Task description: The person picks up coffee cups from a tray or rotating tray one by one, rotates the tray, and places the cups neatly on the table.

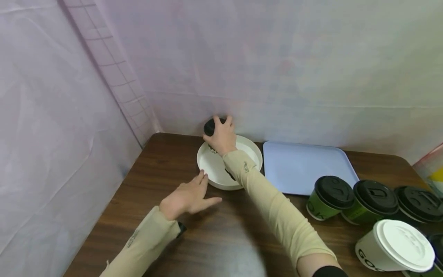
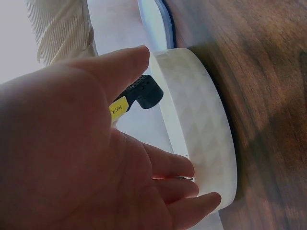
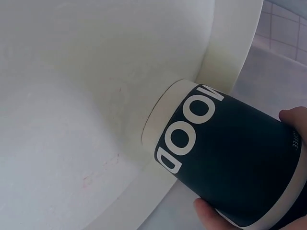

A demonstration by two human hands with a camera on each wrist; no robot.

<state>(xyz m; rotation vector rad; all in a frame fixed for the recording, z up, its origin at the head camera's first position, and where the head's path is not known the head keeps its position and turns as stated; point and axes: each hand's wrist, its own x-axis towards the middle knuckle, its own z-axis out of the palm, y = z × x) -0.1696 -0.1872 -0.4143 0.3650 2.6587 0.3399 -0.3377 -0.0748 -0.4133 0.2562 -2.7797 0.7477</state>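
My right hand (image 1: 223,137) grips a paper coffee cup (image 3: 225,148) with a black lid (image 1: 209,127), fingers and thumb spread around its upper part. A dark sleeve lettered "MOOD" wraps the cup. Its white base sits against the floor of a round white dish (image 1: 221,187), beside the far-left wall. On the dish's near-left side, my left hand (image 1: 188,197) has its fingers extended and thumb apart, holding nothing. In the left wrist view, its fingertips (image 2: 208,201) lie at the dish's faceted outer wall; whether they press on it I cannot tell.
Right of the dish lies a pale blue rectangular tray (image 1: 304,165). Several lidded cups stand at the front right, including a green one (image 1: 327,200) with a black lid and a white one (image 1: 391,246). White sheeting (image 1: 242,69) hangs behind the brown wooden table (image 1: 214,242).
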